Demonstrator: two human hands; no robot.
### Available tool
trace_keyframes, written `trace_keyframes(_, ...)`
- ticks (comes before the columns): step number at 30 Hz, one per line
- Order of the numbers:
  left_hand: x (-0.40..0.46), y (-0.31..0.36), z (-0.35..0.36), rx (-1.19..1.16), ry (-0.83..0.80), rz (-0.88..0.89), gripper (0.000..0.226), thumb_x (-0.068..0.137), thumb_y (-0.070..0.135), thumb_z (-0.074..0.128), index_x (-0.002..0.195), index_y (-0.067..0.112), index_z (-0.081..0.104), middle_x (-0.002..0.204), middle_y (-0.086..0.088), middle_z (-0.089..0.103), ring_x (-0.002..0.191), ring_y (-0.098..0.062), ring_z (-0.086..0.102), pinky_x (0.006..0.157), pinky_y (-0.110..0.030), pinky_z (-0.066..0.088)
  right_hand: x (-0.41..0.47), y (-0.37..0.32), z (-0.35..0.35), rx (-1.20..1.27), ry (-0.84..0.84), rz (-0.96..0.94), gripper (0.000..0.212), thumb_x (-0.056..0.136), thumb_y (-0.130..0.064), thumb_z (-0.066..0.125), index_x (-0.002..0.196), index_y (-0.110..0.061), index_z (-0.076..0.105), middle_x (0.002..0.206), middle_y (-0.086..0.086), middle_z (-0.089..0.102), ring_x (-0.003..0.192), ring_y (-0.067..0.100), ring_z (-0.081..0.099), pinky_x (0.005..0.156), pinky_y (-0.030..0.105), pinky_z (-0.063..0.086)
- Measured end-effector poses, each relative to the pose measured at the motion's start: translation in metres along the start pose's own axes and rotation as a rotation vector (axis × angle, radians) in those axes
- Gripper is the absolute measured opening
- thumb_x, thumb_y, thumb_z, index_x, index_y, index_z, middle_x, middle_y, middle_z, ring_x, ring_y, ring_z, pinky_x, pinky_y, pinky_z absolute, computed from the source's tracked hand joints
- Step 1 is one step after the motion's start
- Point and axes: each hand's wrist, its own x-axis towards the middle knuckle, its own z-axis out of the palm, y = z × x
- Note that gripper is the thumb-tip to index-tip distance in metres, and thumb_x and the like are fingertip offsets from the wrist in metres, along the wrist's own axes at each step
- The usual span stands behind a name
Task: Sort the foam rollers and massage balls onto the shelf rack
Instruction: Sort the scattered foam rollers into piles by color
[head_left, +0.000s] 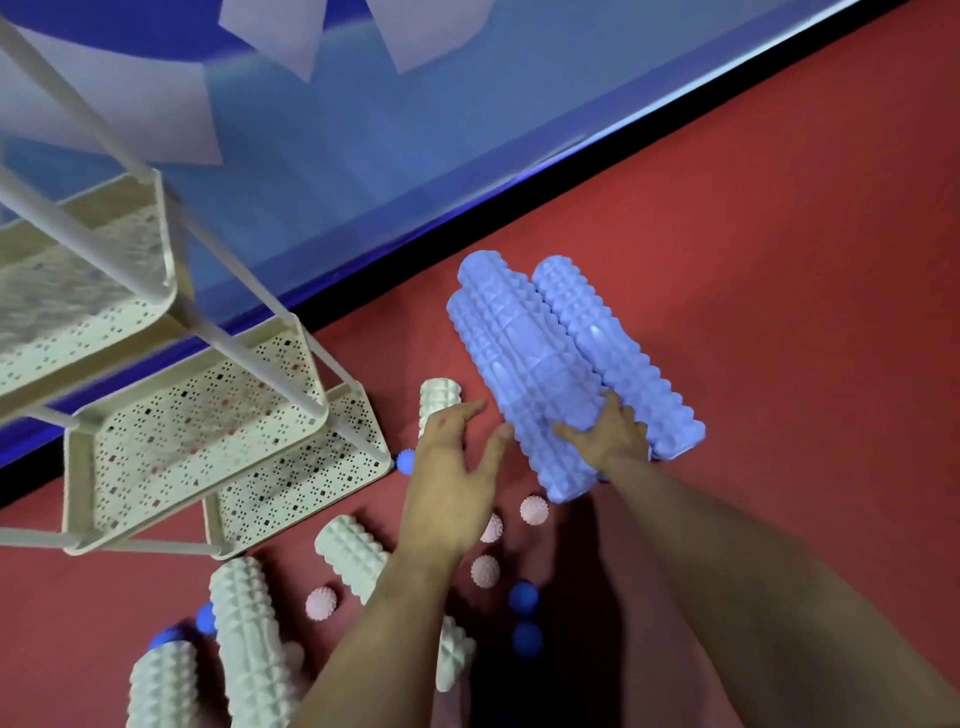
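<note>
Three long blue foam rollers (524, 358) lie stacked side by side on the red floor at centre right. My right hand (608, 434) grips the near end of the top blue roller. My left hand (452, 478) hovers open just left of the stack, fingers spread and holding nothing. Several cream foam rollers (244, 629) lie at the lower left, one more (436, 400) behind my left hand. Pink spiky massage balls (534, 509) and blue balls (522, 597) are scattered between my forearms. The cream perforated shelf rack (208, 431) stands at the left, its tiers bare.
A blue wall panel (363, 156) with a black baseboard runs diagonally behind the rack and rollers. Another blue ball (405, 461) rests against the rack's lowest corner. Bare red floor stretches to the right of the blue rollers.
</note>
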Motion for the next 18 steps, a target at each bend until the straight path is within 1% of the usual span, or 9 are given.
trace_keyframes(4, 0.000, 0.000, 0.001, 0.005, 0.000, 0.000, 0.046, 0.097, 0.050, 0.061, 0.138, 0.031, 0.057, 0.138, 0.015, 0.051, 0.133, -0.004, 0.047, 0.117, -0.035, 0.037, 0.004, 0.004, 0.004, -0.028, -0.007, -0.009, 0.109, 0.068, -0.075, 0.069, 0.153, -0.024, 0.023, 0.152, 0.012, 0.040, 0.136, 0.039, 0.041, 0.108, 0.056, 0.038)
trace_keyframes(7, 0.000, 0.001, 0.001, 0.009, -0.003, -0.001, 0.046, 0.097, 0.049, 0.061, 0.139, 0.031, 0.056, 0.138, 0.015, 0.050, 0.134, -0.005, 0.046, 0.117, -0.037, 0.037, 0.006, 0.007, 0.010, -0.075, -0.036, -0.019, 0.101, 0.075, -0.069, 0.068, 0.152, -0.019, 0.025, 0.149, 0.015, 0.043, 0.135, 0.039, 0.043, 0.107, 0.054, 0.039)
trace_keyframes(9, -0.001, 0.002, 0.001, 0.005, -0.005, -0.006, 0.046, 0.097, 0.049, 0.061, 0.139, 0.031, 0.055, 0.139, 0.014, 0.050, 0.134, -0.005, 0.046, 0.117, -0.037, 0.037, 0.013, 0.013, 0.014, -0.081, -0.041, -0.015, 0.100, 0.072, -0.073, 0.062, 0.151, -0.021, 0.028, 0.146, 0.014, 0.047, 0.131, 0.038, 0.047, 0.105, 0.054, 0.041)
trace_keyframes(11, -0.002, 0.002, 0.000, 0.002, -0.005, -0.009, 0.047, 0.097, 0.049, 0.061, 0.140, 0.031, 0.055, 0.139, 0.014, 0.049, 0.134, -0.005, 0.046, 0.117, -0.037, 0.037, 0.016, 0.016, 0.014, -0.096, -0.023, -0.029, 0.100, 0.066, -0.080, 0.051, 0.147, -0.024, 0.035, 0.142, 0.010, 0.052, 0.128, 0.035, 0.051, 0.103, 0.053, 0.043)
trace_keyframes(12, -0.002, 0.002, 0.000, 0.001, -0.003, -0.009, 0.047, 0.097, 0.049, 0.061, 0.140, 0.031, 0.055, 0.139, 0.014, 0.049, 0.133, -0.006, 0.046, 0.116, -0.038, 0.037, 0.011, 0.014, 0.011, -0.104, 0.003, -0.048, 0.096, 0.069, -0.078, 0.052, 0.147, -0.024, 0.037, 0.142, 0.010, 0.052, 0.129, 0.035, 0.050, 0.104, 0.051, 0.043)
trace_keyframes(14, -0.003, 0.002, -0.001, 0.003, 0.006, -0.010, 0.046, 0.097, 0.049, 0.061, 0.140, 0.032, 0.055, 0.138, 0.014, 0.049, 0.132, -0.006, 0.047, 0.115, -0.037, 0.038, -0.003, 0.008, 0.007, -0.092, 0.092, -0.122, 0.081, 0.084, -0.060, 0.062, 0.149, -0.020, 0.037, 0.146, 0.012, 0.047, 0.135, 0.035, 0.043, 0.109, 0.049, 0.038)
trace_keyframes(15, -0.003, 0.003, -0.001, 0.002, 0.011, -0.014, 0.046, 0.097, 0.049, 0.061, 0.140, 0.033, 0.055, 0.138, 0.015, 0.049, 0.129, -0.004, 0.048, 0.114, -0.035, 0.039, -0.008, 0.004, 0.008, -0.064, 0.155, -0.171, 0.074, 0.087, -0.051, 0.065, 0.148, -0.018, 0.040, 0.145, 0.011, 0.048, 0.135, 0.034, 0.043, 0.110, 0.047, 0.038)
trace_keyframes(17, -0.003, 0.002, -0.003, -0.014, 0.016, -0.026, 0.045, 0.097, 0.050, 0.062, 0.139, 0.035, 0.055, 0.135, 0.018, 0.050, 0.121, 0.001, 0.050, 0.110, -0.033, 0.041, -0.022, -0.009, 0.009, -0.007, 0.249, -0.262, 0.060, 0.085, -0.047, 0.065, 0.137, -0.021, 0.053, 0.134, 0.003, 0.058, 0.127, 0.027, 0.053, 0.104, 0.043, 0.044)
trace_keyframes(18, -0.003, 0.000, -0.005, -0.021, 0.018, -0.031, 0.045, 0.096, 0.050, 0.062, 0.138, 0.035, 0.055, 0.134, 0.018, 0.050, 0.119, 0.001, 0.051, 0.110, -0.033, 0.042, -0.028, -0.015, 0.014, 0.004, 0.248, -0.302, 0.055, 0.082, -0.049, 0.064, 0.130, -0.023, 0.058, 0.126, -0.001, 0.063, 0.121, 0.023, 0.058, 0.100, 0.040, 0.048)
